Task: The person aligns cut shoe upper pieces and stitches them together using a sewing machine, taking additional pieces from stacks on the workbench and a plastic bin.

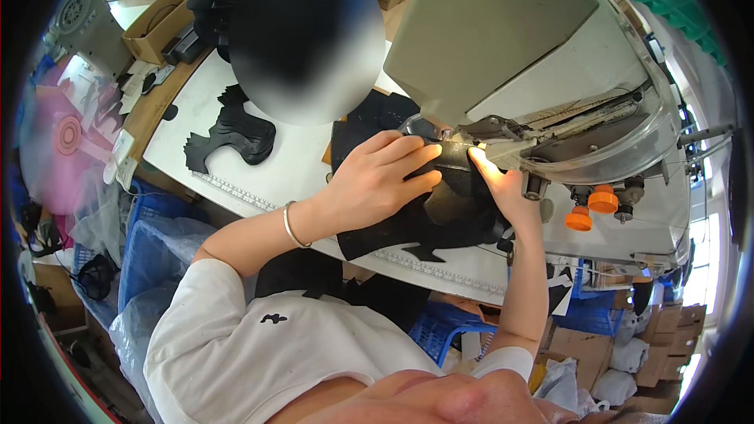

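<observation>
A black shoe-upper piece (455,202) with a glossy panel lies under the lit needle area of a sewing machine (503,47). My left hand (381,177), a bangle at its wrist, rests on the left side of the piece, fingers stretched and apart. The fingertips press on the piece just left of the lamp's bright spot. On the other side, my right hand (509,188) pinches the edge, thumb on top near the needle area; its other fingers are mostly hidden. Dark material hangs over the table's front edge below the hands.
A stack of curved black cut pieces (232,133) lies on the white table (184,110), left of my arm. Orange knobs (602,199) stand right of my right hand. Blue crates (149,243) with plastic bags flank the table. A cardboard box (157,23) is at the far left.
</observation>
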A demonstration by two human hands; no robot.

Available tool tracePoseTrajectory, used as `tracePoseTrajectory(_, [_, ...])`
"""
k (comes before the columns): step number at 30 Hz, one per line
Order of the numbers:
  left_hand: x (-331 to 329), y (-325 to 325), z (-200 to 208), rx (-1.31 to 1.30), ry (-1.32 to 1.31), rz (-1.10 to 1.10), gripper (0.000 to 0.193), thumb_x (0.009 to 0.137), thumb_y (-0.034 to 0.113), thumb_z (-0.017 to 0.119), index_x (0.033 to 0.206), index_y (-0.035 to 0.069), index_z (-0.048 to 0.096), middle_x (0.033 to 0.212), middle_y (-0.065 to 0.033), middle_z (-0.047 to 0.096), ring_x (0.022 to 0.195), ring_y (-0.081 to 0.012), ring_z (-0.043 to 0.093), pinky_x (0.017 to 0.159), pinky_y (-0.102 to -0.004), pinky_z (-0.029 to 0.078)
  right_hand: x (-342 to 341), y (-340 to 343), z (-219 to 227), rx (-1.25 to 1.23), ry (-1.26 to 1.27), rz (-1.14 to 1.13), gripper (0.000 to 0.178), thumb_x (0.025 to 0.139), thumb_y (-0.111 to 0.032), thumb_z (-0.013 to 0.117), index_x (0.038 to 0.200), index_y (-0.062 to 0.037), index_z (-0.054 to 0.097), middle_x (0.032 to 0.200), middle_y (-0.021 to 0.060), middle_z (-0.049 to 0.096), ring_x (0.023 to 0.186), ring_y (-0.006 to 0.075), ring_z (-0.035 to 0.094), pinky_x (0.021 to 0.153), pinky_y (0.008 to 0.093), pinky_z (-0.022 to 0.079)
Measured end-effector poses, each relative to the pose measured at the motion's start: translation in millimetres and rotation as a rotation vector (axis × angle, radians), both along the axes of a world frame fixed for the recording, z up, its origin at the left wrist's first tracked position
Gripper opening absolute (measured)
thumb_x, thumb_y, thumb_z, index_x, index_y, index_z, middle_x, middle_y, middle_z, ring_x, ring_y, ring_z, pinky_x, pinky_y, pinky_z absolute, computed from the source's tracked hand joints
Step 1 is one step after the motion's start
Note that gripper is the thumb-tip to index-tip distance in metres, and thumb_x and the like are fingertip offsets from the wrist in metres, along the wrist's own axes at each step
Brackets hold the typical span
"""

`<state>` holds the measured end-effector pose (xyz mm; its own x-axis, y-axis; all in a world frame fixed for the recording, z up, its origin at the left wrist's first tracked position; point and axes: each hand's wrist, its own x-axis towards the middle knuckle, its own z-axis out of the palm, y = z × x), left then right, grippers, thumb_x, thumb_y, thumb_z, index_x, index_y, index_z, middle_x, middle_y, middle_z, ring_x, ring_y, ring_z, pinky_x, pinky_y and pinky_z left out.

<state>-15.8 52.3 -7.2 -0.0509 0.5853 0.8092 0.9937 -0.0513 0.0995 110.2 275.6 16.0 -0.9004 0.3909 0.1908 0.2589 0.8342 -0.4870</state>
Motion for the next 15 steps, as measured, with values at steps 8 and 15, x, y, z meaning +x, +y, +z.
tracePoseTrajectory(8, [9, 11, 9, -0.007, -0.019, 0.034, 0.039, 0.072, 0.017, 0.075, 0.105, 0.000, 0.063, 0.102, -0.0117, 0.059, 0.099, -0.0259, 0.059, 0.082, -0.0353, 0.051, -12, 66, -45, -0.247, -0.043, -0.001, 0.030, 0.091, -0.026, 0.068, 0.111, -0.0037, 0.069, 0.106, 0.0077, 0.071, 0.098, 0.0203, 0.065, 0.089, 0.0344, 0.049])
tracePoseTrajectory(15, [8, 12, 1, 0.008, 0.028, 0.082, 0.040, 0.072, 0.020, 0.076, 0.101, -0.003, 0.061, 0.104, -0.0121, 0.061, 0.101, -0.0267, 0.059, 0.083, -0.0364, 0.052, -22, 54, -23, 0.017, -0.002, 0.092, 0.030, 0.091, -0.026, 0.069, 0.112, -0.0048, 0.068, 0.107, 0.0073, 0.070, 0.098, 0.0188, 0.064, 0.089, 0.0338, 0.050])
